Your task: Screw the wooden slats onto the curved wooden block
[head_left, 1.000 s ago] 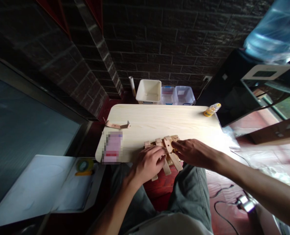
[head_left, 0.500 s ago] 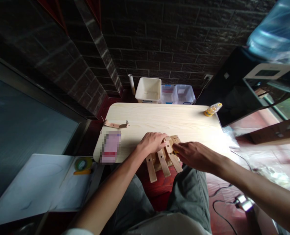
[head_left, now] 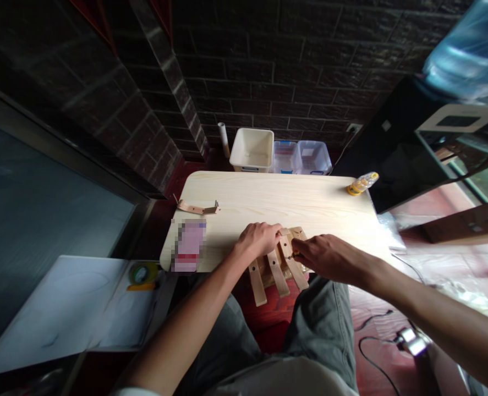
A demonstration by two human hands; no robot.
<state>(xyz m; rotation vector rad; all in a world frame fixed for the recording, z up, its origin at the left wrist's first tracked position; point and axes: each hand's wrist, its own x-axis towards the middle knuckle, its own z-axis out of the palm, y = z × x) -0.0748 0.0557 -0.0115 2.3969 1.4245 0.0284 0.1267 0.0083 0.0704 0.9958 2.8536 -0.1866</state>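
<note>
A wooden piece with several slats (head_left: 278, 275) lies at the table's near edge, its slat ends jutting out over the edge. My left hand (head_left: 259, 238) is closed on the far part of this slatted piece, fingers curled down. At its right side my right hand (head_left: 318, 254) is closed round a small tool with a yellow handle (head_left: 296, 254). The tool's thin metal end reaches to the rightmost slat, near a dark hole. Most of the handle is hidden by the fingers.
The pale wooden table (head_left: 260, 192) bears a curved wooden strip (head_left: 198, 209) with upright screws, a blurred pink item (head_left: 189, 247) and a yellow-capped bottle (head_left: 362, 183). Behind it stand a cream bin (head_left: 252, 149) and clear boxes (head_left: 313, 157). Tape (head_left: 143, 272) lies at left.
The whole view has shifted slightly. My right hand has turned a little, and more of the tool's metal end shows at the slat. My left hand keeps its hold.
</note>
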